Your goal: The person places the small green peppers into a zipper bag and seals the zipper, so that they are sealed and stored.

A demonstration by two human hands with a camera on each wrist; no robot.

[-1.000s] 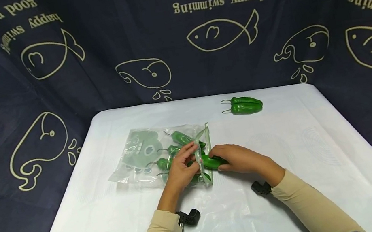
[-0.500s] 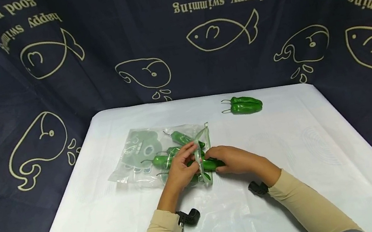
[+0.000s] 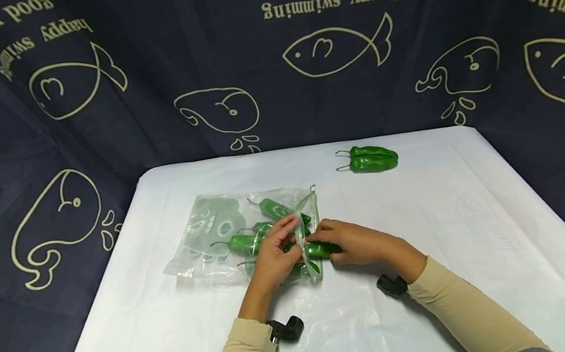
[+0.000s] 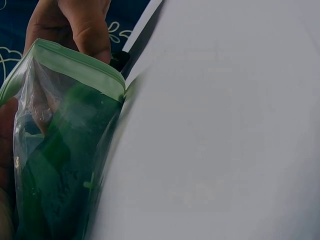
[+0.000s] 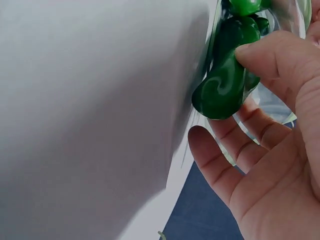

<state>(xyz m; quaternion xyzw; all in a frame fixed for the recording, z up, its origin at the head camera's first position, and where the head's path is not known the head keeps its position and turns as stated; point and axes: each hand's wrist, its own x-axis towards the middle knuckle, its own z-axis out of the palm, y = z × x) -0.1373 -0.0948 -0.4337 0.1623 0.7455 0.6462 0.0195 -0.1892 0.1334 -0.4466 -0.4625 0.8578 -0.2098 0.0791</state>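
Note:
A clear zip bag point(image 3: 187, 260) with a green printed character lies flat on the table, its mouth to the right. Several green chili peppers point(image 3: 242, 245) lie inside it, stems to the left. My left hand point(image 3: 275, 256) pinches the upper lip of the mouth and holds it up; the green zip strip point(image 4: 82, 70) shows in the left wrist view. At the mouth my right hand point(image 3: 359, 242) holds another green pepper point(image 5: 220, 92) between thumb and fingers. This pepper's rounded tip sticks out toward the palm, and its far part is inside the bag.
Two more green peppers point(image 3: 373, 161) lie side by side at the back of the white table point(image 3: 445, 273), right of centre. A dark blue cloth point(image 3: 212, 26) with fish drawings hangs behind the table and along its sides.
My right hand has moved slightly left toward the bag with its pepper going deeper in. One pepper inside has slid left. My left hand keeps its place on the bag's lip.

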